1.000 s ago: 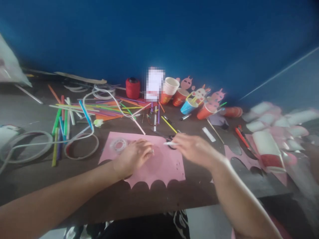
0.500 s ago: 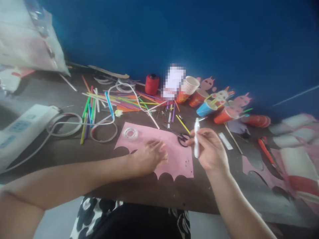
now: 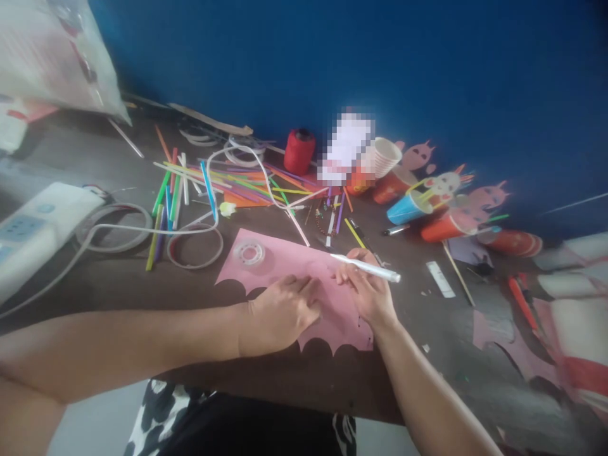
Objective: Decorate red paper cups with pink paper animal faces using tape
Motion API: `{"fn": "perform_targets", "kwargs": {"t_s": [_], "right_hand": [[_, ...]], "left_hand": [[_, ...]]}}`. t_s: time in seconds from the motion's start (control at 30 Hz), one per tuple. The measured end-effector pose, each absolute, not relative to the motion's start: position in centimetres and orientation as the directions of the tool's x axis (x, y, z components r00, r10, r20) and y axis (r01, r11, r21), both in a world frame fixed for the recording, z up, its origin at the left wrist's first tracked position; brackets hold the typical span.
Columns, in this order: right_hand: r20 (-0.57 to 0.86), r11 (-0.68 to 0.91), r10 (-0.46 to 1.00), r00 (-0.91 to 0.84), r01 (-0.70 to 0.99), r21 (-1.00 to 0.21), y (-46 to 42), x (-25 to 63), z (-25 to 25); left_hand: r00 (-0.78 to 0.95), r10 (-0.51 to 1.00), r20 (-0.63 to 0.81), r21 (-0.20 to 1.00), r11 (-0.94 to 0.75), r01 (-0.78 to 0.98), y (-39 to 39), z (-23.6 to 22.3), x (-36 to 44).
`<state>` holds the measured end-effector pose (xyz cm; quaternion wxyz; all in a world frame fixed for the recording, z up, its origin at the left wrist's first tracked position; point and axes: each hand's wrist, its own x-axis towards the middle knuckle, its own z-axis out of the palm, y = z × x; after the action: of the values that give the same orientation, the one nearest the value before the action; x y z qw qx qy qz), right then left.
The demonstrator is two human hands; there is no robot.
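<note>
A white pen lies nearly level across the fingers of my right hand, which is closed around it over the right part of a pink paper sheet. The sheet lies flat and has scallops cut along its near edge. My left hand rests on the middle of the sheet with its fingers curled in. Whatever may be between those fingers is hidden. On the sheet's upper left corner sits a clear roll of tape.
Behind the sheet lie loose coloured sticks and a white cable. A red spool and paper cups with cut-out faces stand along the wall. A power strip is at left, a red cutter at right.
My right hand has moved left and over the paper, and the pen has tipped from upright to nearly level. The scissors beside that hand are now mostly hidden. My left hand's fingers are more curled.
</note>
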<state>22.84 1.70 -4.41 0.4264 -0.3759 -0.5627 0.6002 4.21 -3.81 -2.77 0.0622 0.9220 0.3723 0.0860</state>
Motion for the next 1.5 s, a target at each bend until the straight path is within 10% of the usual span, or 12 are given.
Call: {"fn": "perform_targets", "kwargs": {"t_s": [0.57, 1.5], "right_hand": [[0.172, 0.331, 0.914, -0.367, 0.433, -0.838, 0.9, 22.5, -4.5], [0.203, 0.376, 0.903, -0.380, 0.466, -0.801, 0.9, 23.0, -4.0]], "left_hand": [[0.707, 0.696, 0.123, 0.088, -0.717, 0.691, -4.9, -2.8, 4.7], [0.704, 0.703, 0.101, 0.178, -0.709, 0.682, -4.4, -2.2, 4.7]]}}
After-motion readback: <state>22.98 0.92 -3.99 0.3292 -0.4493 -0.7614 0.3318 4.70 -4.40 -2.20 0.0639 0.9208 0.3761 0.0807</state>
